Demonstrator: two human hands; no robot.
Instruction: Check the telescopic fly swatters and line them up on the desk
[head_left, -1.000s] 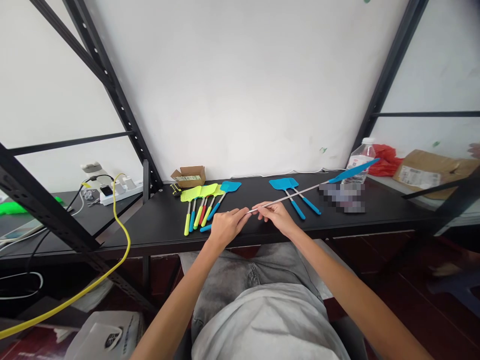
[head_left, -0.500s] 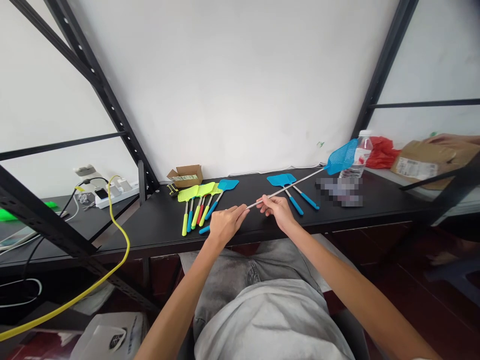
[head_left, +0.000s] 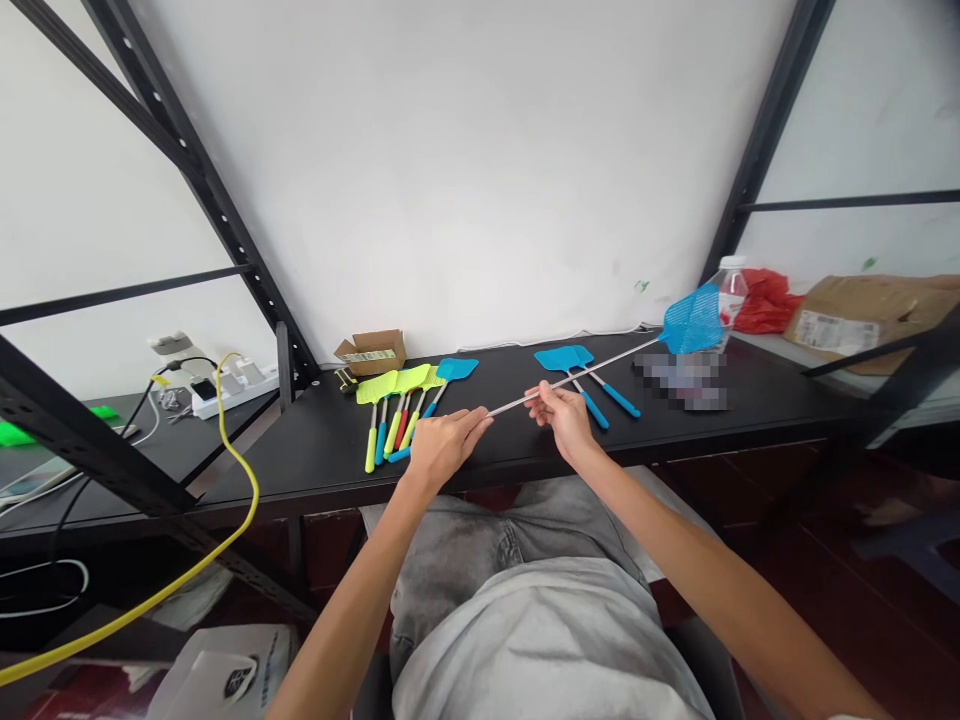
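A blue fly swatter (head_left: 691, 320) with a long thin metal rod stretches between my hands, its mesh head up to the right in front of the bottle. My left hand (head_left: 444, 442) is closed around its handle end, and the blue tip pokes out on the left. Farther along, my right hand (head_left: 561, 412) pinches the rod in its fingers. Two shorter blue fly swatters (head_left: 592, 405) lie just beyond my right hand. Left of my left hand, several yellow-green fly swatters (head_left: 377, 386) and a blue one (head_left: 457, 370) lie side by side, their handles towards me.
A small open cardboard box (head_left: 373, 351) stands against the wall on the black table (head_left: 300, 455). To the right are a water bottle (head_left: 731, 290), a red plastic bag (head_left: 766, 300) and a parcel (head_left: 862, 325). A yellow cable (head_left: 244, 520) hangs at the left, near a power strip (head_left: 232, 390).
The held swatter's head has turned to show more of its flat face and shifted slightly right. My left hand has moved a little left, and more of the blue handle tip shows.
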